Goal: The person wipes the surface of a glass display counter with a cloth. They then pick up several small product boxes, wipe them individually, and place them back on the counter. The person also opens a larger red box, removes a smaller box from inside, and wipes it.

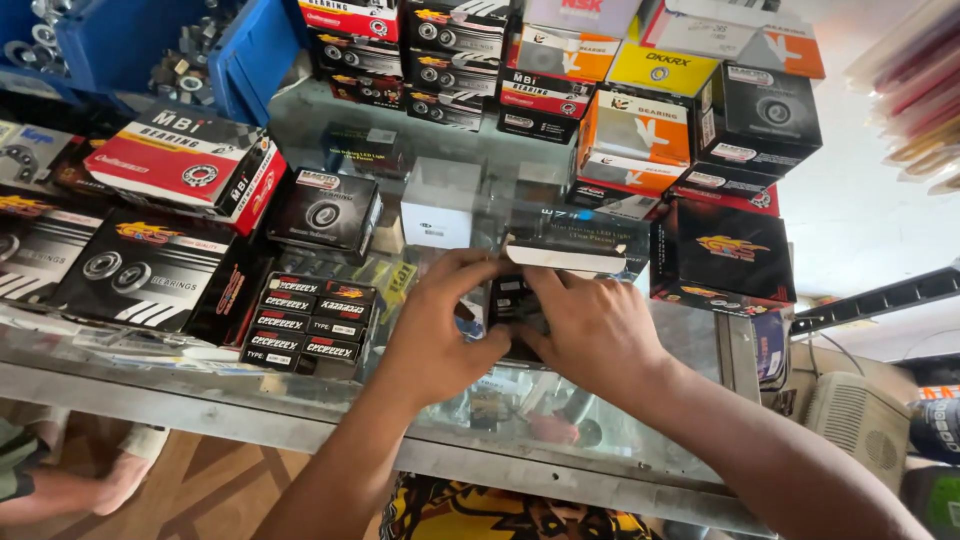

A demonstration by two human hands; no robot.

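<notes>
Head view: I'm over a glass-topped desk [600, 420] with a metal rim, crowded with stacked cartons, blue bins [120, 45] of loose metal parts at upper left. Dead centre, my two hands meet on a small dark box [515, 305] resting on the glass, just in front of a flat black-and-white carton [575, 250]. My left hand [440, 325] curls round the box's left side, thumb and fingers pinching its top edge; my right hand [590, 325] covers the right side, fingers closed over it. Both are gripping the same box, which is mostly hidden under the fingers.

To my left sits a block of small black-and-red boxes [305, 320], close to my left wrist; to the right a tall black carton with a flame print [725, 250] stands near.

My read: keep the grip low and even on both sides, the box flat on the glass, elbows in, so the neighbouring stacks don't get nudged. Whether a flap is open, I can't tell.
</notes>
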